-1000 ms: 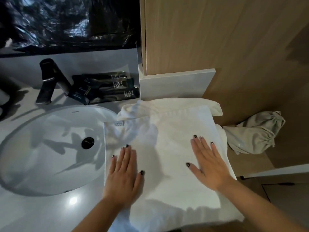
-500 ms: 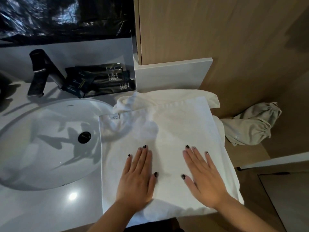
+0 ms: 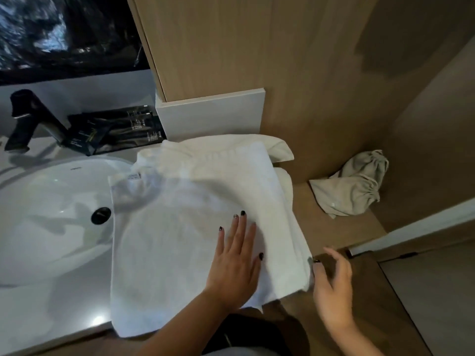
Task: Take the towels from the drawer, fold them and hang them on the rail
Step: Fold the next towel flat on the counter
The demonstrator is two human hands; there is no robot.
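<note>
Two hands: left hand [image 3: 235, 262] presses flat on towel [image 3: 180, 227]; right hand [image 3: 331, 286] loosely spread beside its edge.

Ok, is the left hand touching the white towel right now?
Touching. The head view shows the left hand lying flat, palm down, on the white towel with no gap.

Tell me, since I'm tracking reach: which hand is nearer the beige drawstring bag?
Right. The right hand is at the towel's right edge, below the beige drawstring bag; the left hand lies flat on the towel, farther left.
</note>
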